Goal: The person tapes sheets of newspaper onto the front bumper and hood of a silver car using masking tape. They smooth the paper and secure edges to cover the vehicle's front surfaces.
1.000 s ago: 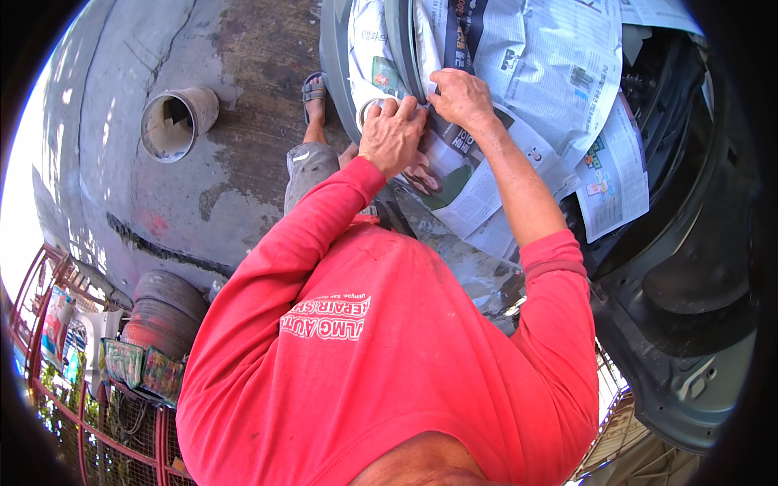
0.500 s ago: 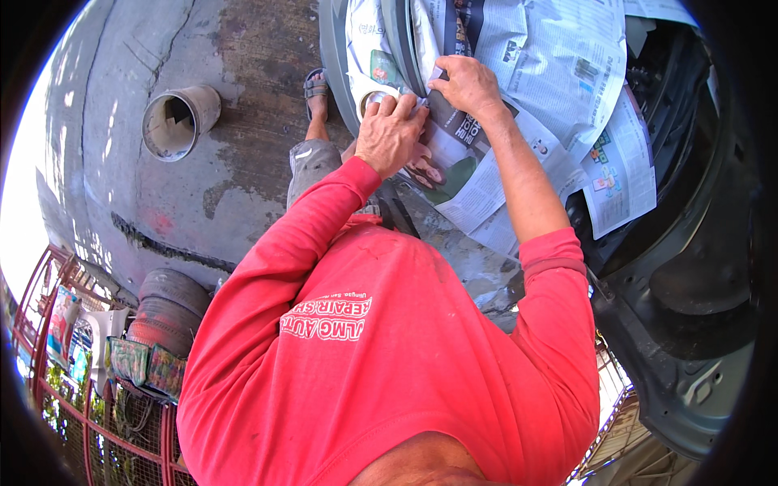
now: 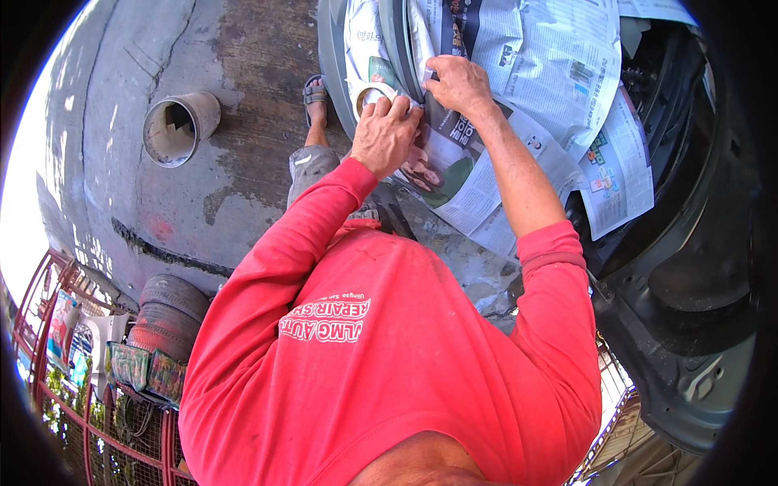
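Head view: the right hand (image 3: 459, 85) sits slightly higher than a second ago, its fingertips beside the curved grey strip (image 3: 394, 36); the left hand (image 3: 385, 138) is nearly where it was, though more of the pale ring-shaped roll (image 3: 373, 94) now shows above its knuckles; so small a shift suggests fine work at one spot along the strip, with the newspaper sheets (image 3: 551, 77) lying much as they did.

The left fingers are bent and bunched close together at the roll's lower side, over the paper; their tips are turned under, so I cannot tell how firmly they grip it; the right thumb and forefinger are drawn together as if pinching, yet whether paper or a thin strip lies between them cannot be made out.

The roll is partly covered by the left hand; the grey strip and the sheets run out at the top edge; at right, what lies under the paper is dark and hard to read.
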Available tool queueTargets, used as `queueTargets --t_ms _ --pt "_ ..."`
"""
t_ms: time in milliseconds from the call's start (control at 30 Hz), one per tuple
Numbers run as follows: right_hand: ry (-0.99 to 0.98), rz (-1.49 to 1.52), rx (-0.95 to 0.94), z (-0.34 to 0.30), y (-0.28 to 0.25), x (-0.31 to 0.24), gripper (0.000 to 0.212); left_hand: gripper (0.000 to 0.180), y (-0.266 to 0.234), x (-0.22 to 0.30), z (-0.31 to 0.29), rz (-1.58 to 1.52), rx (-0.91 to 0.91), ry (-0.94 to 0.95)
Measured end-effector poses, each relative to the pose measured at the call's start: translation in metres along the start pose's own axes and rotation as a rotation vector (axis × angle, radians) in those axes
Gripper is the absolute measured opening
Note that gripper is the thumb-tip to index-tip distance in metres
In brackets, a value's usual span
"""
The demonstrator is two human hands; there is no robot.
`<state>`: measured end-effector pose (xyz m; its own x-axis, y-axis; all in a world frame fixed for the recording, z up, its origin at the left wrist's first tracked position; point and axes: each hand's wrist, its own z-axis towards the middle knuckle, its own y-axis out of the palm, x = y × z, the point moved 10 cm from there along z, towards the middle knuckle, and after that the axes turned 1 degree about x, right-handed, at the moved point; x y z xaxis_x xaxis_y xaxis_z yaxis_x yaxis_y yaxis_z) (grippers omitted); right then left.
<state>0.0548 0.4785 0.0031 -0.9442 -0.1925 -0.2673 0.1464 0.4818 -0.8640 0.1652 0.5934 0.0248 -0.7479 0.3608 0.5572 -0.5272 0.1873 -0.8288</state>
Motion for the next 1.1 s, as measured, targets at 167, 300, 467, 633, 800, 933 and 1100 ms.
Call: queueTargets --t_ms 167,300,467,633,800,933,1100 --pt "0.067 -0.009 -0.078 0.003 -0.003 0.000 0.035 0.033 -0.002 -0.001 0.002 -0.010 -0.002 0.007" --pt "0.042 0.040 -0.059 0.009 -0.001 0.006 0.045 0.034 -0.002 -0.003 0.000 -0.016 -0.012 0.008" --pt "-0.010 0.068 0.003 0.020 0.001 0.019 0.050 0.037 0.000 -0.002 0.000 -0.022 0.007 0.033" --pt "-0.013 0.079 0.008 0.026 -0.004 0.030 0.057 0.037 0.004 -0.005 0.002 -0.011 -0.009 0.020" --pt "0.019 0.059 0.129 0.018 -0.014 0.030 0.059 0.035 0.003 -0.005 0.004 -0.023 -0.020 0.017" --pt "-0.109 -0.059 0.441 0.005 -0.042 0.010 0.049 0.032 0.002 -0.003 0.006 -0.036 -0.013 0.034" --pt "-0.077 0.360 0.603 -0.044 -0.084 -0.018 0.035 0.033 -0.006 -0.007 0.002 -0.098 -0.018 0.054"
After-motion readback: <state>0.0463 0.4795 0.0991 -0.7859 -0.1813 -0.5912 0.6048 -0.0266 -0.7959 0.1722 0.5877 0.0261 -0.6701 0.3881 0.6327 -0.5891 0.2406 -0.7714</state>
